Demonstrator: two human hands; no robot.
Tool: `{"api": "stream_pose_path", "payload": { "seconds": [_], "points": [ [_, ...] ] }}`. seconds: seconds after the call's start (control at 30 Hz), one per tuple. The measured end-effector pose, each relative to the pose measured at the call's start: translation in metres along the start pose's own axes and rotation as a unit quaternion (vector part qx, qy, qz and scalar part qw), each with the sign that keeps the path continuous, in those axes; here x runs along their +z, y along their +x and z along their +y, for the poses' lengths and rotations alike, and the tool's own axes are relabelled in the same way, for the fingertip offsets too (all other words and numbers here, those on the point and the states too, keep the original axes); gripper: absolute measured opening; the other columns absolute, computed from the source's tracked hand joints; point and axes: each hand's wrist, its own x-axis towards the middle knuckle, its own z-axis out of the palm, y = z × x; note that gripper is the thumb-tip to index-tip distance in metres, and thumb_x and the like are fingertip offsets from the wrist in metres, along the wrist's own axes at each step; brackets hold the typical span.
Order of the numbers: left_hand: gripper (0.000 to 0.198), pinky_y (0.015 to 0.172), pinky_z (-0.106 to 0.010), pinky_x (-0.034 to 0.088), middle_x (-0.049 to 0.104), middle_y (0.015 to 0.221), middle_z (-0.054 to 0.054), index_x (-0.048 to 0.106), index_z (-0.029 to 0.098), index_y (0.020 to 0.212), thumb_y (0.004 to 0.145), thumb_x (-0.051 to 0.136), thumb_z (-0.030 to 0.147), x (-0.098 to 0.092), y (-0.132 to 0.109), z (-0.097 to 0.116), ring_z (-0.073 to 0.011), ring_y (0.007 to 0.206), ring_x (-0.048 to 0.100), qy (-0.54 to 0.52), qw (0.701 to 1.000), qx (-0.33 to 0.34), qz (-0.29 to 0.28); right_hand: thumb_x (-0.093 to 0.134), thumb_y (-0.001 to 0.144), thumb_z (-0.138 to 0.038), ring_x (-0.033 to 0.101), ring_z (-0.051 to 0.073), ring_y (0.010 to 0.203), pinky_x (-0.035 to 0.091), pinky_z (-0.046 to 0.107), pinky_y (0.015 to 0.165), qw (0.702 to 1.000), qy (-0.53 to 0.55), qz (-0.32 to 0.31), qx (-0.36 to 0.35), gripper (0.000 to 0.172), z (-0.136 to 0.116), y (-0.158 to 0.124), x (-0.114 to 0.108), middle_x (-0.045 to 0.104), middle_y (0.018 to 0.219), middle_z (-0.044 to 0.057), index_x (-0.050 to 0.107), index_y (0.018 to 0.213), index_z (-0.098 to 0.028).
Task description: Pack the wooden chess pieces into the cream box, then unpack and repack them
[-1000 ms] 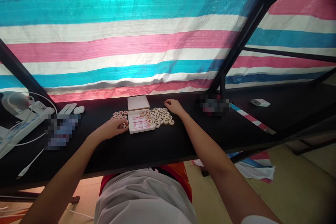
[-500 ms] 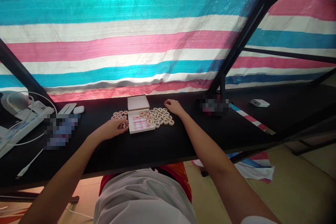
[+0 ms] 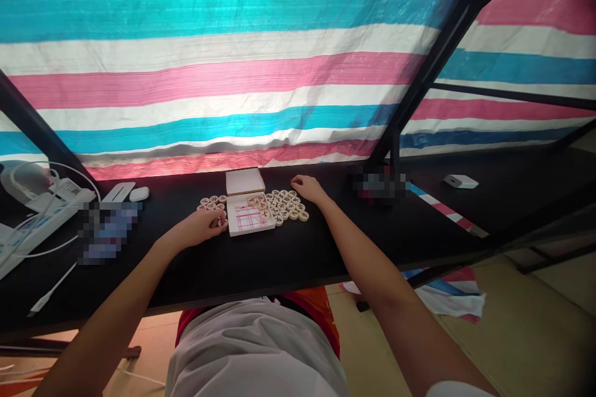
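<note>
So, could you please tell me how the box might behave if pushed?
The box looks like thin card, so it is probably light and slightly flexible. Low and broad, it would likely slide rather than tip. The red-marked pieces inside appear loose, so they may shift.

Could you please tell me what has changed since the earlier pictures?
Nothing visibly moved, and nothing was taken hold of or let go. The left hand stays at the red-marked pieces, the right hand beside the dark-marked pieces, the open box between both groups.
</note>
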Motion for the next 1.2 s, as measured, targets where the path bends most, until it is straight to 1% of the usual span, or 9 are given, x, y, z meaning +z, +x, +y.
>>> {"api": "stream_pose_path", "payload": {
  "seconds": [0.57, 0.63, 0.67, 0.77, 0.83, 0.87, 0.93, 1.03, 1.2],
  "points": [
    [0.021, 0.054, -0.025, 0.032, 0.049, 0.06, 0.003, 0.055, 0.021, 0.076, 0.083, 0.047, 0.039, -0.001, -0.002, 0.003, -0.0133, 0.055, 0.045, 0.008, 1.0, 0.025, 0.014, 0.053, 0.082, -0.026, 0.062, 0.018, 0.093, 0.044, 0.027, 0.085, 1.0, -0.002, -0.003, 0.0, 0.023, 0.001, 0.0, 0.0, 0.07, 0.1, 0.005, 0.069, 0.096, -0.019],
    [0.024, 0.056, -0.026, 0.035, 0.052, 0.062, 0.002, 0.058, 0.021, 0.077, 0.084, 0.047, 0.042, -0.003, -0.001, 0.004, -0.014, 0.058, 0.048, 0.003, 0.998, 0.029, 0.049, 0.053, 0.082, -0.026, 0.062, 0.019, 0.092, 0.044, 0.027, 0.085, 1.0, -0.002, -0.004, -0.001, 0.023, 0.001, 0.001, 0.001, 0.07, 0.1, 0.005, 0.07, 0.096, -0.019],
    [0.026, 0.058, -0.026, 0.037, 0.055, 0.065, 0.001, 0.059, 0.021, 0.078, 0.085, 0.047, 0.044, -0.005, -0.001, 0.003, -0.0148, 0.061, 0.05, -0.002, 0.996, 0.027, 0.086, 0.053, 0.082, -0.027, 0.062, 0.019, 0.092, 0.044, 0.028, 0.085, 1.0, -0.002, -0.004, 0.0, 0.023, 0.001, 0.001, 0.001, 0.07, 0.1, 0.005, 0.069, 0.096, -0.019],
    [0.03, 0.072, -0.029, 0.043, 0.063, 0.084, -0.003, 0.062, 0.021, 0.086, 0.084, 0.048, 0.047, -0.011, 0.002, -0.007, -0.0184, 0.079, 0.057, -0.043, 0.966, -0.012, 0.253, 0.053, 0.082, -0.026, 0.062, 0.019, 0.092, 0.045, 0.027, 0.084, 1.0, 0.001, -0.005, 0.002, 0.023, 0.0, 0.0, 0.0, 0.07, 0.1, 0.005, 0.069, 0.097, -0.02],
    [0.034, 0.083, -0.032, 0.044, 0.065, 0.098, -0.006, 0.063, 0.02, 0.093, 0.084, 0.046, 0.048, -0.014, 0.005, -0.02, -0.021, 0.092, 0.058, -0.108, 0.928, -0.065, 0.352, 0.053, 0.082, -0.026, 0.062, 0.019, 0.092, 0.045, 0.027, 0.084, 1.0, 0.0, -0.006, 0.001, 0.023, -0.001, -0.001, -0.001, 0.07, 0.099, 0.005, 0.069, 0.097, -0.019],
    [0.037, 0.087, -0.033, 0.044, 0.065, 0.104, -0.006, 0.063, 0.02, 0.098, 0.085, 0.044, 0.048, -0.014, 0.007, -0.028, -0.0222, 0.098, 0.058, -0.151, 0.908, -0.093, 0.38, 0.053, 0.082, -0.026, 0.062, 0.019, 0.093, 0.044, 0.027, 0.084, 1.0, -0.002, -0.006, -0.001, 0.023, -0.001, -0.001, -0.001, 0.07, 0.099, 0.005, 0.069, 0.097, -0.019],
    [0.043, 0.094, -0.036, 0.042, 0.063, 0.115, -0.008, 0.062, 0.019, 0.107, 0.086, 0.039, 0.048, -0.011, 0.013, -0.043, -0.0244, 0.111, 0.054, -0.239, 0.875, -0.138, 0.398, 0.053, 0.083, -0.026, 0.062, 0.019, 0.093, 0.044, 0.027, 0.084, 1.0, -0.005, -0.008, -0.003, 0.023, -0.002, -0.001, -0.002, 0.07, 0.099, 0.005, 0.069, 0.097, -0.019],
    [0.048, 0.101, -0.042, 0.039, 0.055, 0.13, -0.01, 0.058, 0.019, 0.119, 0.087, 0.034, 0.046, 0.001, 0.022, -0.059, -0.0258, 0.123, 0.047, -0.343, 0.838, -0.183, 0.383, 0.053, 0.083, -0.026, 0.062, 0.019, 0.092, 0.044, 0.027, 0.083, 1.0, -0.007, -0.01, 0.0, 0.023, -0.003, -0.001, -0.003, 0.07, 0.099, 0.005, 0.069, 0.098, -0.019],
    [0.05, 0.109, -0.041, 0.03, 0.051, 0.137, -0.008, 0.058, 0.019, 0.122, 0.086, 0.04, 0.048, 0.015, 0.031, -0.061, -0.0249, 0.129, 0.042, -0.374, 0.839, -0.175, 0.353, 0.053, 0.083, -0.026, 0.062, 0.019, 0.092, 0.044, 0.028, 0.084, 1.0, -0.01, -0.011, -0.002, 0.023, -0.002, 0.0, -0.002, 0.07, 0.098, 0.005, 0.069, 0.097, -0.019]
  ]
}}
